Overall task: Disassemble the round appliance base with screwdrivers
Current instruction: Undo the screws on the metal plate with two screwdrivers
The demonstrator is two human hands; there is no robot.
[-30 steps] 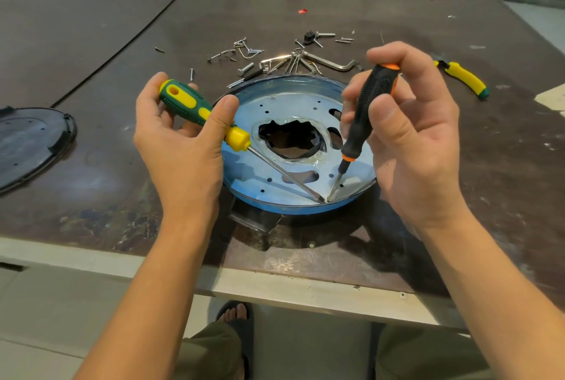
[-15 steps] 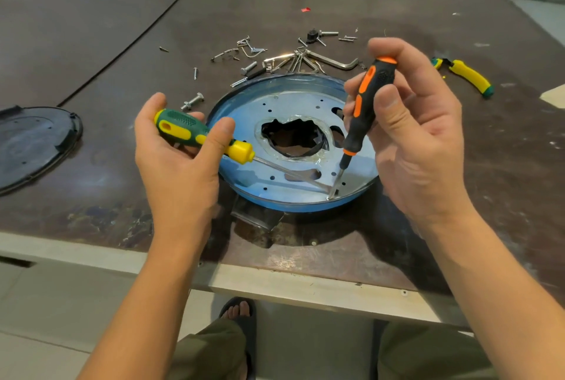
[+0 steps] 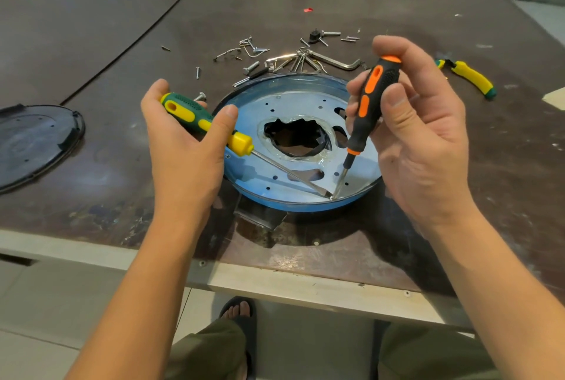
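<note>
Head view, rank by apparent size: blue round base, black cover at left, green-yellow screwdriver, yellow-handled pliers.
1. blue round base
2. black cover, cropped by the frame, so rank versus base unsure
3. green-yellow screwdriver
4. yellow-handled pliers, farther back, may only look smaller

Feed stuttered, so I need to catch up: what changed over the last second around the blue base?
The left grip lowered the handle of the green-and-yellow screwdriver, laying its shaft flatter and uncovering a loose screw behind it. Nothing was taken or released. The right grip holds the black-and-orange screwdriver as before. Both tips stay at the near rim of the round blue metal base.
</note>
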